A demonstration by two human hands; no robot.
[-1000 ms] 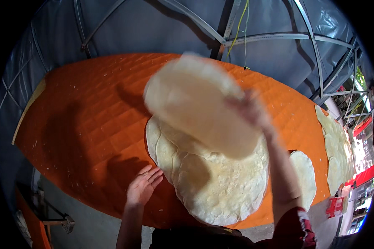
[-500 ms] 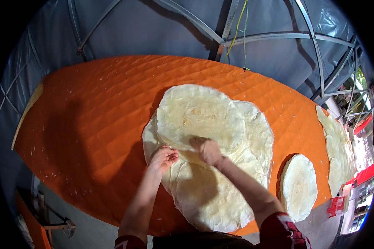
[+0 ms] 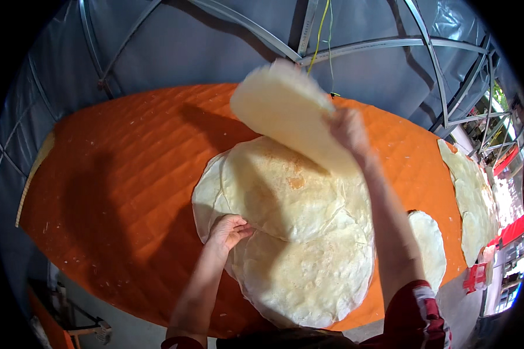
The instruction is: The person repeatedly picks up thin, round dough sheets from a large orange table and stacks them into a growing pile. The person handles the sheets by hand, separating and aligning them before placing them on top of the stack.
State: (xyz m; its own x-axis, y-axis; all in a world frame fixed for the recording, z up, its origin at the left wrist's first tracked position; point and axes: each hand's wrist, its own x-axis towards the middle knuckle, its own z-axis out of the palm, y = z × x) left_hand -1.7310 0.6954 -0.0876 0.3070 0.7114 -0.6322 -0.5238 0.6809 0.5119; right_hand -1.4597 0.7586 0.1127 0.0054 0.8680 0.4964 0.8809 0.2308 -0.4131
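My right hand [image 3: 346, 131] is raised at upper centre, closed on a thin pale flatbread [image 3: 276, 110], tilted up and blurred by motion. Beneath it a broad pile of overlapping round flatbreads [image 3: 305, 273] lies on the orange quilted cloth [image 3: 116, 163]; the top one has browned patches. My left hand [image 3: 233, 228] is closed in a pinch on the pile's edge at its middle left.
A smaller flatbread stack [image 3: 428, 244] lies right of my right forearm, more flatbreads [image 3: 466, 203] along the surface's right end. A red plastic item [image 3: 476, 276] is beyond. A grey wall with metal struts [image 3: 361, 58] and hanging cords backs the surface.
Half a second ago both hands were low on the pile. Now my right hand has moved up and right, lifting a flatbread off it; my left hand stays at the pile's left.
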